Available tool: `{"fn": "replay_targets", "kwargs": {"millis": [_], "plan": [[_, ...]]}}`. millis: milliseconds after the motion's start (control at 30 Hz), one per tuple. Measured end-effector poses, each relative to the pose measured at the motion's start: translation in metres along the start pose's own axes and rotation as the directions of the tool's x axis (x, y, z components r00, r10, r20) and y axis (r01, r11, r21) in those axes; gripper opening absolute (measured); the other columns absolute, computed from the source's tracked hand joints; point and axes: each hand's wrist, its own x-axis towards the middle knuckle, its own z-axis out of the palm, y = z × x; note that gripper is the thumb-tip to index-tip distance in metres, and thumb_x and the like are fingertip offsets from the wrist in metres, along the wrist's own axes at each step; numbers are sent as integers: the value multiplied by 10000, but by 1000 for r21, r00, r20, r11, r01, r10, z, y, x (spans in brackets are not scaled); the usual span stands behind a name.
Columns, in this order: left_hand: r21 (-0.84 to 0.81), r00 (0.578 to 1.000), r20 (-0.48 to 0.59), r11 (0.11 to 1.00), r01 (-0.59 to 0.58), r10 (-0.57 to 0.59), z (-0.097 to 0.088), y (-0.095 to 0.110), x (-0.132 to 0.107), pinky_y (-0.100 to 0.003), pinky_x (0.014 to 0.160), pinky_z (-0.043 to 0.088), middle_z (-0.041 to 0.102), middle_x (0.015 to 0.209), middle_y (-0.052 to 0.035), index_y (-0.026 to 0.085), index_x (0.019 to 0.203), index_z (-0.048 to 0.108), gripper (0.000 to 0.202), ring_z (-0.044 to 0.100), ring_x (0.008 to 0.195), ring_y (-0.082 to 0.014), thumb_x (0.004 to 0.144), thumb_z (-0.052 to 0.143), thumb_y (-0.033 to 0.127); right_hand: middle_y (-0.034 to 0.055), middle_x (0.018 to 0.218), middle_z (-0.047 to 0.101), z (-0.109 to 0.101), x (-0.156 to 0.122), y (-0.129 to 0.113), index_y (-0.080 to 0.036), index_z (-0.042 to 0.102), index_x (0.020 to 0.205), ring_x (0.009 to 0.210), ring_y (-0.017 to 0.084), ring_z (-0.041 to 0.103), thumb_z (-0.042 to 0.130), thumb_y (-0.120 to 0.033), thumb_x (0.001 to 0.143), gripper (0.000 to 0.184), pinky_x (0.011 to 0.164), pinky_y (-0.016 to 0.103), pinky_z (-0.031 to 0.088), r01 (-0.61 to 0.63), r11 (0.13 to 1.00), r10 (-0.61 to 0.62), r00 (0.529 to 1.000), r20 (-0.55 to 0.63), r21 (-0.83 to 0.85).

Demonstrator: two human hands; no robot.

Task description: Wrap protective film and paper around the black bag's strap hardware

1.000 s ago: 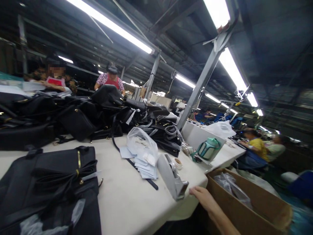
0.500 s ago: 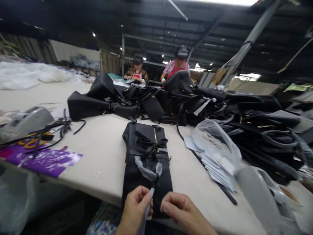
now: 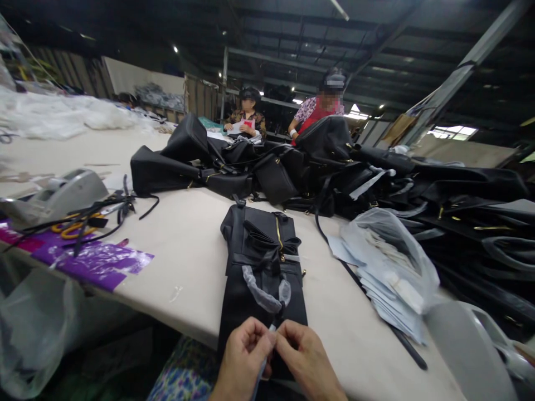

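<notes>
A black bag (image 3: 234,301) with a bow (image 3: 267,239) and a gold zipper (image 3: 279,231) lies on the table in front of me. Clear plastic wraps its handle loop (image 3: 265,301). Below the loop, my left hand (image 3: 246,353) is closed around a narrow pale strip (image 3: 272,327) that runs down towards me. My right hand (image 3: 307,356) meets it there, thumb and finger pinched on the same strip. The fingers hide how the strip joins the strap beneath.
Many black bags (image 3: 271,172) are heaped across the table. Pale cards (image 3: 387,295) and a plastic bag (image 3: 393,245) lie to the right. Tape dispensers (image 3: 71,192) stand at both sides, with orange-handled scissors (image 3: 73,227) at left. Two people (image 3: 321,108) work across the table.
My right hand has moved left, closing the gap to my left hand, and now pinches the strip. The view has shifted, so the scene sits farther right.
</notes>
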Motion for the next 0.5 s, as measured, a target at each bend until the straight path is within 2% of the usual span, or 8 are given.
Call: {"fn": "replay_targets", "kwargs": {"millis": [200,300,400,500], "plan": [[5,999,-18,999,33,-32,1,2,1,-202,402,364,523,506,40,168,661,527,454,464,376,-76,699,629,608,-14,548,485,-5,-1,6,-151,621,598,551,134,404,537,-500,737,385,536,268,294,-43,993,30,993,117,113],[2,999,-20,1000,30,-30,0,3,1,-202,400,369,531,510,39,167,661,532,443,471,377,-77,688,650,593,-4,561,509,-3,-3,10,-144,653,621,566,142,427,549,-502,742,392,545,269,308,-59,991,49,995,86,118],[-44,996,-10,995,84,-84,-2,1,2,-201,406,389,553,509,32,166,661,533,447,481,375,-76,655,673,590,0,551,524,1,-2,12,-156,640,593,565,149,454,559,-487,737,370,546,272,321,-50,992,46,998,33,117],[-109,989,2,983,147,-148,-2,-3,3,-194,397,390,571,491,32,175,726,518,446,496,363,-84,641,681,581,-11,526,500,4,0,13,-166,599,564,535,138,432,577,-469,712,337,528,269,311,-59,979,48,997,61,194]]}}
